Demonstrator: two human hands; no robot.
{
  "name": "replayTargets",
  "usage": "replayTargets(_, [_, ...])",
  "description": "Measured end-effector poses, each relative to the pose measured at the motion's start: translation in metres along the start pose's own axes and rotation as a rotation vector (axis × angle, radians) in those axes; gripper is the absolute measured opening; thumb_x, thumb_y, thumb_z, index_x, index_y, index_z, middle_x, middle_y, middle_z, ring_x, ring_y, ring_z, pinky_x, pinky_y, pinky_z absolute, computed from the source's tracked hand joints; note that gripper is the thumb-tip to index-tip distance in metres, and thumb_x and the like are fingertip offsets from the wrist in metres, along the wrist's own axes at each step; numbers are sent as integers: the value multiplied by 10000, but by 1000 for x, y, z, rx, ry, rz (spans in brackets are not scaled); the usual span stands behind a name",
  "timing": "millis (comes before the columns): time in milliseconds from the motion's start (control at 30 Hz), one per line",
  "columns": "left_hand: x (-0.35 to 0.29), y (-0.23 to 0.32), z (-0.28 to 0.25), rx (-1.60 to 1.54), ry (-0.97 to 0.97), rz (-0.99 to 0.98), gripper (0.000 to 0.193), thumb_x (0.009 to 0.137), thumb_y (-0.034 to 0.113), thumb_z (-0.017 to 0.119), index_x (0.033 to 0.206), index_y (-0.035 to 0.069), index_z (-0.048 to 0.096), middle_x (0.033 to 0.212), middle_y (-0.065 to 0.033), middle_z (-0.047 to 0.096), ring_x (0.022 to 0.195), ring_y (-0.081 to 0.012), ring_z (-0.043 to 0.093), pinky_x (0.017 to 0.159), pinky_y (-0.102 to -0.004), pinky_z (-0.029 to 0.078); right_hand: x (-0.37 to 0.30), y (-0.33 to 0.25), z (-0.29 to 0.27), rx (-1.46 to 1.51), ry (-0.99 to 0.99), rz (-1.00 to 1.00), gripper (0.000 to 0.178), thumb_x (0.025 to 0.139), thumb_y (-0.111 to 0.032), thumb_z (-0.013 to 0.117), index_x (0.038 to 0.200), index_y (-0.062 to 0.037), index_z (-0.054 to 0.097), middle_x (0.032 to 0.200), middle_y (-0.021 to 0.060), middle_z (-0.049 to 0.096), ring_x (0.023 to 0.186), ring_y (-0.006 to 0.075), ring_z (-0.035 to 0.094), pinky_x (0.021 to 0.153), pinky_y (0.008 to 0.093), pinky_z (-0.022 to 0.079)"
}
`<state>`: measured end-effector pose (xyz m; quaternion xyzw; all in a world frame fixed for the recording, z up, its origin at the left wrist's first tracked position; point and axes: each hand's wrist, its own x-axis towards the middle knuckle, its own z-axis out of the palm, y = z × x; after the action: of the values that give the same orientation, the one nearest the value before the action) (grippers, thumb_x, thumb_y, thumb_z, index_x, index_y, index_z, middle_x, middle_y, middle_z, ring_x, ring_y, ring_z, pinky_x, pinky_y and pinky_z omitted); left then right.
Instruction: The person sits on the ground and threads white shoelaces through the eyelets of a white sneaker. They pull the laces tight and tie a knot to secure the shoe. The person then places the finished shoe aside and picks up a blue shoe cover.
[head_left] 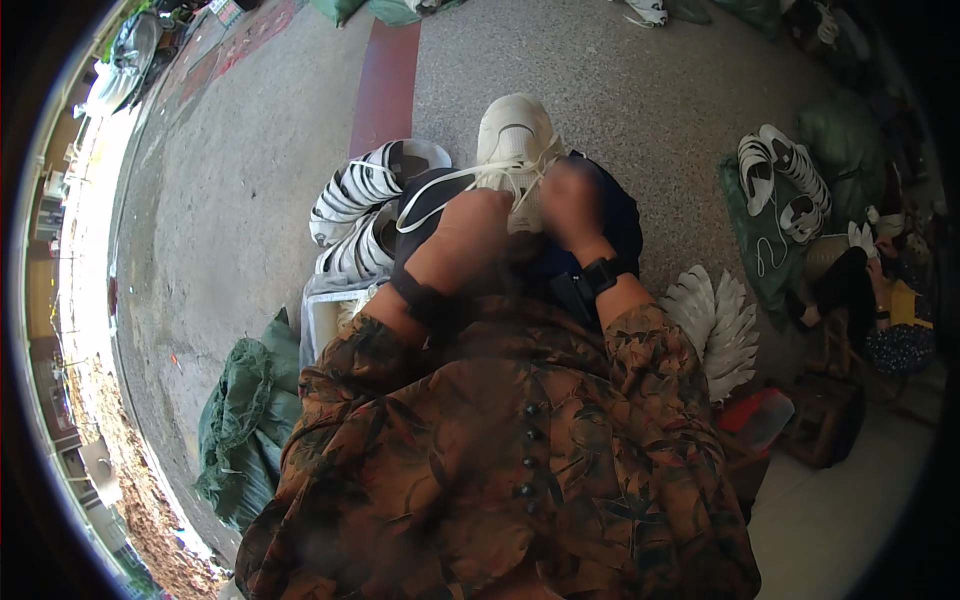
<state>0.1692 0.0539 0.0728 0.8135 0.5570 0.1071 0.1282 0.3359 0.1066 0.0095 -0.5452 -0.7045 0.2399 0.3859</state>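
A cream-white sneaker (514, 125) rests on my lap, toe pointing away from me. Its white shoelace (425, 190) is threaded across the upper, and a long loop bows out to the left. My left hand (472, 232) is closed at the left side of the lacing, fingertips pinched on the lace. On the right side of the shoe, my right hand (574, 205) is also closed at the lace, somewhat smeared by motion. Both hands partly cover the tongue and collar.
Stacked white shoes with black gaps (350, 200) stand at my left, above a green sack (250, 430). White shoe pieces (712, 330) fan out at my right. Farther right, more white shoes (785, 180) lie on a green sack (745, 225), near another person's arm (878, 285).
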Motion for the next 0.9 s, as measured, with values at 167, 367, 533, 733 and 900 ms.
replayTargets(167, [-32, -34, 7, -499, 34, -59, 85, 747, 77, 656, 778, 13, 610, 643, -87, 610, 546, -194, 579, 512, -292, 440, -4, -31, 5, -114, 227, -336, 78, 737, -115, 606, 687, -57, 596, 661, 145, 576, 667, 354, 572, 668, 419, 465])
replayTargets(367, [-14, -50, 10, -1612, 171, -537, 92, 813, 98, 659, 790, 25, 609, 655, 13, 571, 531, -62, 492, 479, -215, 398, 3, -42, 15, -316, -186, -414, 75, 753, -88, 614, 810, -40, 608, 698, 115, 599, 744, 294, 590, 762, 399, 438])
replayTargets(533, [5, -56, 23, -1870, 652, -507, 80, 837, 87, 642, 792, 53, 585, 659, 17, 542, 527, -52, 442, 475, -197, 358, 3, -37, 21, -13, -79, -255, 103, 714, -66, 622, 806, -25, 600, 671, 142, 581, 651, 344, 558, 696, 427, 433])
replayTargets(733, [11, -55, 28, -1892, 818, -573, 83, 822, 36, 642, 781, 47, 571, 681, -6, 573, 569, -74, 530, 525, -208, 452, 2, -35, 20, -157, -127, -359, 230, 669, -56, 672, 891, -28, 616, 742, 131, 586, 735, 323, 563, 725, 414, 425])
replayTargets(900, [13, -52, 35, -1662, 496, -516, 57, 773, -4, 651, 799, 31, 614, 737, -22, 626, 621, -84, 571, 583, -217, 470, 1, -34, 25, -173, -92, -390, 242, 661, -66, 688, 894, -24, 637, 755, 128, 591, 767, 307, 567, 735, 402, 427])
